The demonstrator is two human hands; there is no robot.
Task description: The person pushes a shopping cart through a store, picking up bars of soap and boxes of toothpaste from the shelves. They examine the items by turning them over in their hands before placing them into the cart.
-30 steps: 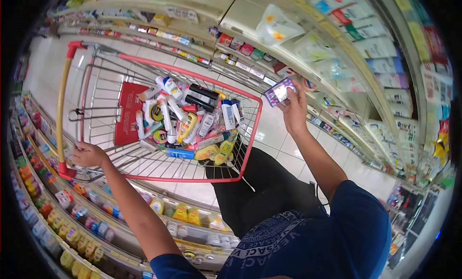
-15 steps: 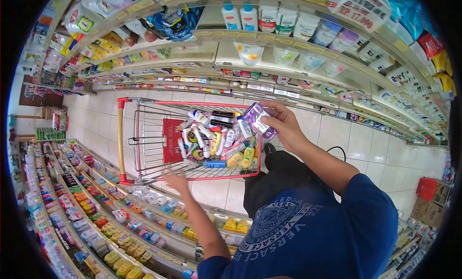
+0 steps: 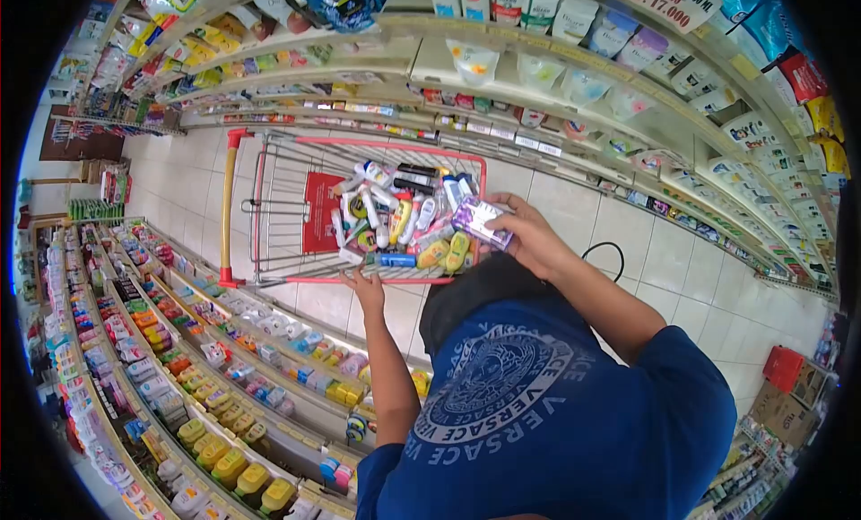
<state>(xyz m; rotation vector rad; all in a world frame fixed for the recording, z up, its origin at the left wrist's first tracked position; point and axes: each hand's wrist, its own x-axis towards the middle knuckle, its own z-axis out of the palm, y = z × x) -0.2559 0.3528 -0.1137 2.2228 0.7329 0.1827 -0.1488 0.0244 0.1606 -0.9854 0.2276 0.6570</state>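
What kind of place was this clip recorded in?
Most likely a supermarket's toiletries aisle: a red-rimmed wire shopping cart full of small bottles and tubes, long cream-coloured shelves packed with pouches and bottles, and a white price sign with red lettering reading "RP. 17.000".

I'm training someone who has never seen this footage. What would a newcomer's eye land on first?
Probably the cart near the middle, with a colorful jumble of bottles and tubes inside. Next, the purple pack that the right hand holds at the cart's corner. Below them, the blue shirt with its pale printed lettering fills much of the view.
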